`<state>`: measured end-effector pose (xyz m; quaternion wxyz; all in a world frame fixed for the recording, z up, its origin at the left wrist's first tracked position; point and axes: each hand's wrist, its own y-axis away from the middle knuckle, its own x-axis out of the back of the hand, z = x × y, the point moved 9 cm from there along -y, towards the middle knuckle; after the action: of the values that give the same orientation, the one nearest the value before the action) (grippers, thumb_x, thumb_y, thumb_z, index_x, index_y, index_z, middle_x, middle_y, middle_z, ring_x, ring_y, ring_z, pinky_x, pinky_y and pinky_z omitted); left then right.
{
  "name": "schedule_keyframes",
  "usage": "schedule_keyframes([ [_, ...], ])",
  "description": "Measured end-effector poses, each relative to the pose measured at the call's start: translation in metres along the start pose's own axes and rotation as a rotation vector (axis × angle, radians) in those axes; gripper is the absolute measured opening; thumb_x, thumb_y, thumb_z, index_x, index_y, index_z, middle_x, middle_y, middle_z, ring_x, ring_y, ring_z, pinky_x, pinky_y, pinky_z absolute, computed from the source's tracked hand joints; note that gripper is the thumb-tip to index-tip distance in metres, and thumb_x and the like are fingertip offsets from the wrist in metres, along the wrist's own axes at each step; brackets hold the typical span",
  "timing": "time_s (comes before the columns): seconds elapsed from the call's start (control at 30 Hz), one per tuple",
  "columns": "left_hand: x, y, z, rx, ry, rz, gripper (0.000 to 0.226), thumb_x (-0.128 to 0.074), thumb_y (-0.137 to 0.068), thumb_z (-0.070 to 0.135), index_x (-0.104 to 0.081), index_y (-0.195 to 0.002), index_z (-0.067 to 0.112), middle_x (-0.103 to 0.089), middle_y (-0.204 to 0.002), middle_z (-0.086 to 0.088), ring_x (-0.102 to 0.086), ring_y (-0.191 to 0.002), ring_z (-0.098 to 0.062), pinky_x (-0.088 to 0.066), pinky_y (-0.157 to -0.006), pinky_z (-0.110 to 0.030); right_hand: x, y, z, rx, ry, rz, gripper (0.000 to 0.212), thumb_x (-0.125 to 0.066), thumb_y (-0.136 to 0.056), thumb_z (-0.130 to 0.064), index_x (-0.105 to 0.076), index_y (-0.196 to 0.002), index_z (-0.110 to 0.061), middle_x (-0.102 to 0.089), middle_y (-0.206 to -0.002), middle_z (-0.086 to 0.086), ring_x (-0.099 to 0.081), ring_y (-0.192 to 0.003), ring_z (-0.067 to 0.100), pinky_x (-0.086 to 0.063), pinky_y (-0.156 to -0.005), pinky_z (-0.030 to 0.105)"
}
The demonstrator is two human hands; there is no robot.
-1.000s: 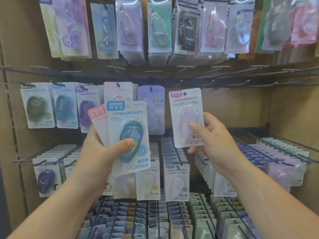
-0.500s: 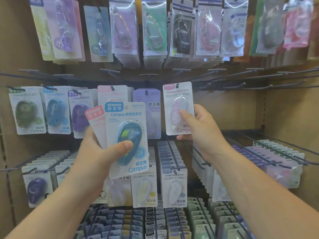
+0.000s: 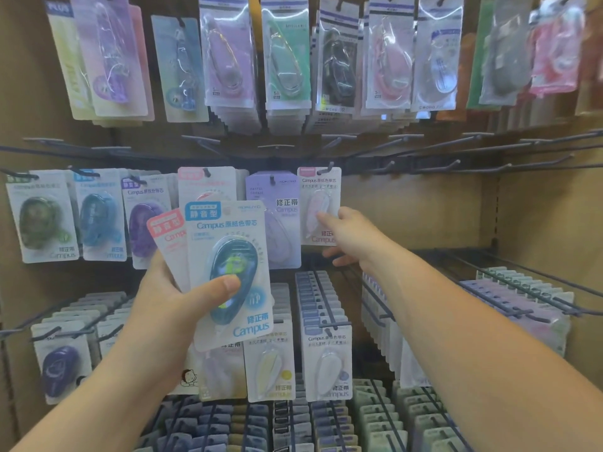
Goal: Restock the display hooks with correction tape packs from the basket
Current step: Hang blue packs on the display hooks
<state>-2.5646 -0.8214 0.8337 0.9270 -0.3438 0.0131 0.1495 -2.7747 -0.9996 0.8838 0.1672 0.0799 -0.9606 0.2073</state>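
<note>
Head view is showing the right hand (image 3: 350, 238) pinching a pale pink correction tape pack (image 3: 318, 203), which is hanging upright on its display hook (image 3: 327, 169) just above that hand. The left hand (image 3: 169, 301), lower and leftward, is gripping a blue pack (image 3: 228, 272) and a pink-headed pack (image 3: 164, 234), fanned together.

The blue-tabbed pack (image 3: 228, 223) read "静音型" on its tab, "KOKUYO" at the corner, "Campus 原纸色带芯" beneath, and "修正带 Campus" at the foot. The pink-tabbed pack (image 3: 166, 233) behind it showed "静音型" and part of "Campus". The lavender pack (image 3: 280, 203) carried "修正带 Campus"; the pale pink pack (image 3: 318, 197) read "Campus 原纸色带芯" and "修正带 Campus". In the top row, a yellow pack (image 3: 62, 44) bore "PLUS" and a clear pack (image 3: 437, 60) "MONO AIR". The white pack (image 3: 326, 360) lower down read "Campus 原纸色带芯".
</note>
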Motion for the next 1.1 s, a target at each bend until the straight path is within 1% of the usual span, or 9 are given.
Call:
schedule_keyframes([
  [0.37, -0.003, 0.007, 0.003, -0.010, 0.011, -0.015, 0.095, -0.085, -0.044, 0.035, -0.062, -0.135, 0.022, -0.079, -0.115, -0.004, -0.079, -0.097, -0.027, -0.063, -0.064, -0.033, 0.009, -0.007, 0.010, -0.045, 0.034, 0.029, 0.034, -0.044, -0.106, -0.050, -0.052, -0.129, -0.026, -0.065, -0.116, 0.001, -0.070, -0.089, 0.021, -0.058, -0.066, 0.029],
  [0.5, -0.008, 0.010, 0.001, -0.004, 0.022, -0.029, 0.082, -0.086, -0.050, 0.027, -0.065, -0.128, 0.030, -0.080, -0.114, -0.001, -0.079, -0.098, -0.025, -0.064, -0.068, -0.036, 0.026, -0.001, 0.014, -0.035, 0.097, 0.157, 0.041, -0.052, -0.103, -0.050, -0.046, -0.134, -0.024, -0.058, -0.131, 0.002, -0.060, -0.095, 0.015, -0.055, -0.069, 0.028],
  [0.6, -0.010, 0.013, 0.002, -0.008, 0.042, -0.032, 0.087, -0.085, -0.047, 0.034, -0.063, -0.131, 0.028, -0.079, -0.115, -0.002, -0.079, -0.098, -0.026, -0.065, -0.069, -0.037, 0.036, 0.023, -0.004, 0.092, 0.074, 0.274, 0.049, -0.056, -0.101, -0.049, -0.043, -0.143, -0.026, -0.052, -0.134, -0.005, -0.052, -0.104, 0.012, -0.041, -0.062, 0.016],
  [0.67, -0.009, 0.012, 0.002, -0.011, 0.058, -0.027, 0.089, -0.085, -0.047, 0.035, -0.062, -0.133, 0.027, -0.079, -0.116, -0.003, -0.079, -0.099, -0.028, -0.065, -0.070, -0.040, 0.026, 0.051, -0.020, 0.186, -0.056, 0.194, 0.037, -0.055, -0.101, -0.052, -0.053, -0.131, -0.030, -0.060, -0.119, -0.015, -0.059, -0.105, 0.009, -0.046, -0.066, 0.018],
  [0.73, -0.010, 0.013, 0.003, -0.011, 0.075, -0.033, 0.089, -0.086, -0.049, 0.033, -0.062, -0.134, 0.027, -0.078, -0.119, -0.007, -0.077, -0.103, -0.035, -0.064, -0.076, -0.052, 0.002, 0.086, -0.033, 0.244, -0.175, -0.012, 0.031, -0.056, -0.097, -0.053, -0.062, -0.120, -0.033, -0.067, -0.109, -0.017, -0.065, -0.103, 0.006, -0.055, -0.072, 0.024],
  [0.77, -0.011, 0.013, 0.003, -0.012, 0.087, -0.042, 0.087, -0.086, -0.051, 0.031, -0.062, -0.135, 0.026, -0.077, -0.121, -0.010, -0.076, -0.105, -0.040, -0.063, -0.080, -0.058, -0.011, 0.103, -0.039, 0.274, -0.199, -0.111, 0.031, -0.060, -0.094, -0.054, -0.064, -0.118, -0.034, -0.070, -0.109, -0.016, -0.067, -0.101, 0.004, -0.058, -0.074, 0.026],
  [0.83, -0.017, 0.015, 0.004, -0.020, 0.100, -0.072, 0.080, -0.085, -0.056, 0.028, -0.065, -0.133, 0.023, -0.076, -0.123, -0.014, -0.075, -0.107, -0.040, -0.062, -0.084, -0.058, -0.030, 0.133, -0.047, 0.333, -0.196, -0.235, 0.039, -0.072, -0.085, -0.051, -0.066, -0.119, -0.034, -0.072, -0.110, -0.015, -0.069, -0.100, 0.006, -0.061, -0.080, 0.029],
  [1.0, -0.027, 0.022, 0.004, -0.007, 0.134, -0.097, 0.069, -0.083, -0.060, 0.030, -0.070, -0.128, 0.021, -0.077, -0.120, -0.014, -0.076, -0.105, -0.036, -0.065, -0.079, -0.044, -0.047, 0.159, -0.052, 0.398, -0.162, -0.243, 0.041, -0.088, -0.078, -0.030, -0.068, -0.114, -0.028, -0.075, -0.106, -0.011, -0.069, -0.097, 0.005, -0.057, -0.086, 0.022],
  [1.1, -0.023, 0.024, 0.002, 0.019, 0.125, -0.049, 0.079, -0.085, -0.059, 0.032, -0.065, -0.134, 0.019, -0.077, -0.120, -0.012, -0.076, -0.107, -0.035, -0.064, -0.081, -0.046, -0.051, 0.157, -0.049, 0.397, -0.212, -0.250, 0.038, -0.086, -0.081, -0.025, -0.069, -0.115, -0.026, -0.076, -0.107, -0.008, -0.070, -0.098, 0.007, -0.059, -0.086, 0.025],
])
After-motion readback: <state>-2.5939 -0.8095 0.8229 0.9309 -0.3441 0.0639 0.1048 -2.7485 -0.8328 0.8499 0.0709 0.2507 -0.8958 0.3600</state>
